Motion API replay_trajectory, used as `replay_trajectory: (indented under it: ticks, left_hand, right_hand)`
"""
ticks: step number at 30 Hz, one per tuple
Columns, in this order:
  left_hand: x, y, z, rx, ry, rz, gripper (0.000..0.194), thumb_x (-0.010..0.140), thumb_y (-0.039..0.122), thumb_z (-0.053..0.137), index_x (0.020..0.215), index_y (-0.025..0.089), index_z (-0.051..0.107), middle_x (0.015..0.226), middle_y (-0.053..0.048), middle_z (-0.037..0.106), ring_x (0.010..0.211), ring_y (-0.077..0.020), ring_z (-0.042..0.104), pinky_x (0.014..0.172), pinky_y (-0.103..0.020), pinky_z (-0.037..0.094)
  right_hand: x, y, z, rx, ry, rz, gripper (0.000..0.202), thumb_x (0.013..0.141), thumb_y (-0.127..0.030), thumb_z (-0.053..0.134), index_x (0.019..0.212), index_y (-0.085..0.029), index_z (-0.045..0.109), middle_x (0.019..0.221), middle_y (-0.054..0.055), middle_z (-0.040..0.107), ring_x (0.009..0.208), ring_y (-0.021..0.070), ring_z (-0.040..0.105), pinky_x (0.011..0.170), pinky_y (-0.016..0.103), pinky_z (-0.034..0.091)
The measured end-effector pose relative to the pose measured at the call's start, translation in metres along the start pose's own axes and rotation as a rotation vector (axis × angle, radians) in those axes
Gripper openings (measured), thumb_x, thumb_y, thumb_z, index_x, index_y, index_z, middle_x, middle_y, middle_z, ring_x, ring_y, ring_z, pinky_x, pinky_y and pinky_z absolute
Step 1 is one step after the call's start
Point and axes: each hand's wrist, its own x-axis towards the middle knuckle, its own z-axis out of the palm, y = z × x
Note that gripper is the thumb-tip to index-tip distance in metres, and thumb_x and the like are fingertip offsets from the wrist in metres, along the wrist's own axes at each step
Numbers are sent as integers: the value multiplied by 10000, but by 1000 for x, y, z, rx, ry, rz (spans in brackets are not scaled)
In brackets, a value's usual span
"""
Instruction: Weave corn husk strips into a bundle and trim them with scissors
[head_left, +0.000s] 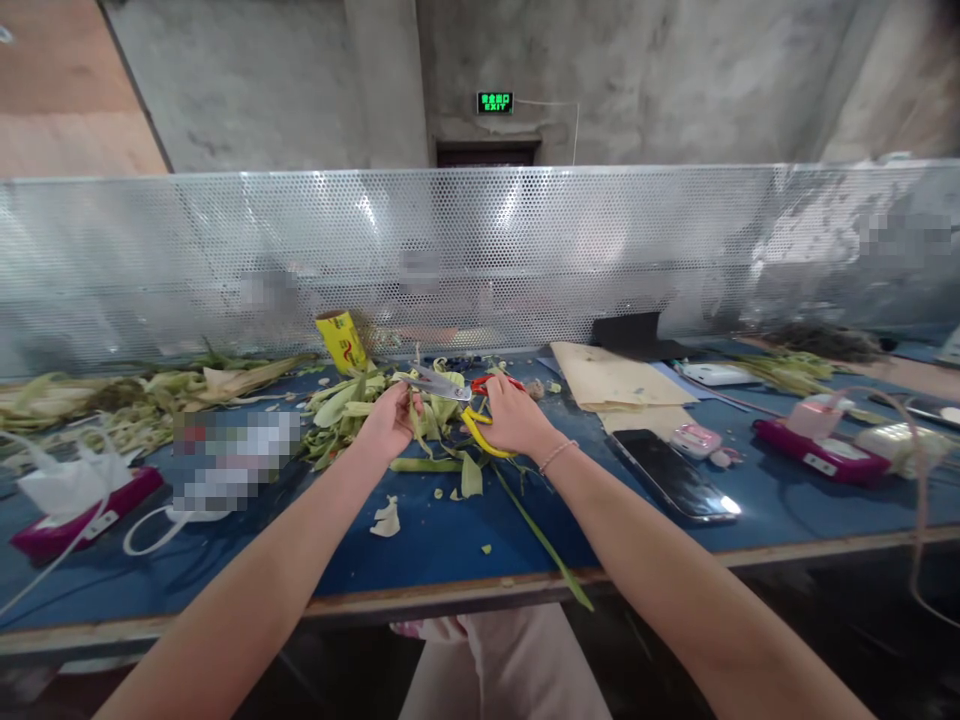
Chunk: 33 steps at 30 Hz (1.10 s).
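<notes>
My right hand (pixel 514 415) is closed around the handles of a pair of scissors (pixel 448 386), one handle red and the other yellow. The metal blades point left across a pile of green and pale husks and leaves (pixel 345 412). At the blade tips, my left hand (pixel 391 418) has its fingers drawn together; what they grip is hidden among the leafy bits. Below the hands lie a green stalk (pixel 427 465) and a long thin leaf (pixel 544 540) that hangs over the table's front edge.
A yellow tube (pixel 341 340) stands behind the pile, before a perforated metal screen (pixel 480 260). On the right lie a black phone (pixel 667 475), brown paper (pixel 622 378) and a magenta power strip (pixel 817 450). Another power strip (pixel 90 510) and more husks (pixel 180 390) occupy the left.
</notes>
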Motion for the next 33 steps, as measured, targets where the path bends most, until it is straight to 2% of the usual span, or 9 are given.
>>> replay_trajectory:
  ticks: [11, 18, 26, 33]
  left_hand:
    - [-2, 1, 0, -18, -41, -31, 192, 792, 130, 461, 601, 129, 485, 408, 32, 427, 380, -53, 459, 381, -121, 419]
    - [-2, -1, -1, 16, -82, 17, 146, 782, 93, 450, 652, 139, 496, 441, 34, 459, 386, -52, 469, 389, -124, 420]
    - [-2, -1, -1, 16, -111, 36, 157, 774, 82, 447, 635, 148, 478, 431, 43, 427, 397, -54, 461, 390, -128, 414]
    - [-3, 1, 0, -1, -103, -2, 193, 782, 116, 461, 592, 147, 441, 416, 52, 375, 387, -48, 449, 390, -122, 408]
  right_hand:
    - [0, -1, -1, 27, -10, 16, 496, 724, -563, 495, 961, -138, 402, 969, 136, 484, 922, 244, 506, 764, 347, 424]
    - [1, 2, 0, 48, -22, -26, 345, 777, -453, 474, 923, -146, 415, 935, 109, 503, 868, 217, 516, 740, 322, 420]
    - [1, 1, -4, 79, -19, -39, 316, 774, -437, 486, 908, -155, 437, 960, 104, 511, 900, 213, 513, 772, 317, 415]
    - [1, -1, -7, 91, -22, -46, 297, 780, -393, 500, 940, -148, 450, 962, 95, 516, 906, 208, 519, 782, 304, 416]
